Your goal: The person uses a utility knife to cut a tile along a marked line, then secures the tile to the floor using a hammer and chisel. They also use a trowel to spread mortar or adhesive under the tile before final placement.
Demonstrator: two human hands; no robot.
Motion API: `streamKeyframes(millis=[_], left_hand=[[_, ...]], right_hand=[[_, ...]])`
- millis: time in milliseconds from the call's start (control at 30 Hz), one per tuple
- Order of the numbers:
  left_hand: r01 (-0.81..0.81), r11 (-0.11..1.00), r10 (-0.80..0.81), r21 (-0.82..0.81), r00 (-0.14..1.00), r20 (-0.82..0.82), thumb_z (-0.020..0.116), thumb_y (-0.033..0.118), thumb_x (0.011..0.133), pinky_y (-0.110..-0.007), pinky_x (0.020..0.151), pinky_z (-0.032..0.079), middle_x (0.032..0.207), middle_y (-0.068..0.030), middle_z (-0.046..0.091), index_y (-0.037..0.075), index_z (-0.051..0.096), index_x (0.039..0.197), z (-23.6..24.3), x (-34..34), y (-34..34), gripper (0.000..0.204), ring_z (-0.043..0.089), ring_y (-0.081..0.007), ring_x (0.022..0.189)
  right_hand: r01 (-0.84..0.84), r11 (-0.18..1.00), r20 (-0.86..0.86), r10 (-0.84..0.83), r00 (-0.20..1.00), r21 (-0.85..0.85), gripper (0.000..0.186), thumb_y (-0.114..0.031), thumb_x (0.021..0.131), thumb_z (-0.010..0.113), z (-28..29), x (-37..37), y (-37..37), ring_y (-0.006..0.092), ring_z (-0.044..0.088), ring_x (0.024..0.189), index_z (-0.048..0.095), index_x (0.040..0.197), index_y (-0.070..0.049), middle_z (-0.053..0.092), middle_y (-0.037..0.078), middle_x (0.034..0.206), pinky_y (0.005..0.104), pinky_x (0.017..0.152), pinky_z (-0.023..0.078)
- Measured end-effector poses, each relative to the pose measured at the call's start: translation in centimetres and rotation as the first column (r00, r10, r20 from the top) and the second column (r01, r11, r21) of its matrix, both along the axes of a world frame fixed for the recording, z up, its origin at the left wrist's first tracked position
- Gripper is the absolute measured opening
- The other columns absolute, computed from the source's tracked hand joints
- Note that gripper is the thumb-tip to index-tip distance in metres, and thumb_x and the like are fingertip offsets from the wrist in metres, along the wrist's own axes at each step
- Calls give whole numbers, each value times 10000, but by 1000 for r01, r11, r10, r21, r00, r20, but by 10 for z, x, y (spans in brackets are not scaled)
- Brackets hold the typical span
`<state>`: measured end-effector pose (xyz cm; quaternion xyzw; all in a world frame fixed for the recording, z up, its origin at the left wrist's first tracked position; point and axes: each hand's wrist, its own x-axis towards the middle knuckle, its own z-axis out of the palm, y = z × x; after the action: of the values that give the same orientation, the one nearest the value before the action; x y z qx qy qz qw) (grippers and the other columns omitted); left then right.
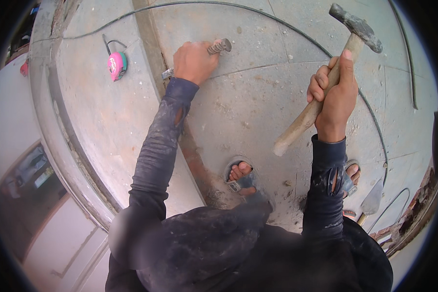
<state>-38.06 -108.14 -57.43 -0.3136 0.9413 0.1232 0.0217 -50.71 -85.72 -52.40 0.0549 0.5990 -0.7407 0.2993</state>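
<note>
- Gray tiled floor [258, 112], stretching out below me.
- Pale raised ledge [90, 92] to the left, bordered by a rough strip.
- Hammer [301, 122], upper right — its wooden handle clamped in the right grip [337, 97].
- Ribbed metal rod [221, 46], slanting through the left grip [194, 62], which is closed tightly around it; the far end sits near the ledge's edge. The hammer's head is well apart from it, so no blow is landing.
- Pink-and-green tape measure [117, 65], lying on the ledge.
- Grit [246, 125] scattered about — work seems under way; how much remains, I cannot tell.
</note>
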Motion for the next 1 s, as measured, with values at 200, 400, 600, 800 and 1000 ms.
streamKeyframes(millis=[200,400,600,800,1000], left_hand=[[13,1000,-13,2,1000,-23,560,445,894,-477,621,502,666,-219,623,71,724,775,-4,0,-4,425,623,-418,664],[-15,999,16,30,999,-35,652,294,811,-436,590,472,688,-234,602,46,710,830,0,3,-5,255,608,-413,658],[-24,999,26,31,998,-60,650,296,827,-420,553,459,649,-232,578,41,706,824,0,0,-4,261,595,-405,612],[132,988,-116,82,978,-176,614,398,890,-455,500,446,522,-168,546,74,643,620,15,-8,84,422,573,-386,514],[102,964,-40,245,969,-243,709,233,790,-405,556,431,656,-158,563,34,600,712,17,16,123,240,569,-355,616]], right_hand=[[-422,852,-164,485,859,309,393,-417,994,461,-37,52,-23,94,422,412,433,750,-111,446,1,557,248,374,362],[9,1000,29,-9,1000,-20,412,-424,994,457,-2,4,-3,95,436,423,435,722,-115,460,12,573,251,387,376],[-398,863,-174,464,869,312,420,-430,993,452,-37,57,-28,93,438,409,446,737,-98,449,11,560,255,363,358],[-194,979,236,175,956,63,406,-453,988,454,-9,31,23,68,392,386,450,803,-92,433,-6,558,231,348,347],[-141,984,199,118,973,106,418,-475,994,422,-18,12,54,60,373,384,443,819,-97,423,-16,558,221,355,362]])
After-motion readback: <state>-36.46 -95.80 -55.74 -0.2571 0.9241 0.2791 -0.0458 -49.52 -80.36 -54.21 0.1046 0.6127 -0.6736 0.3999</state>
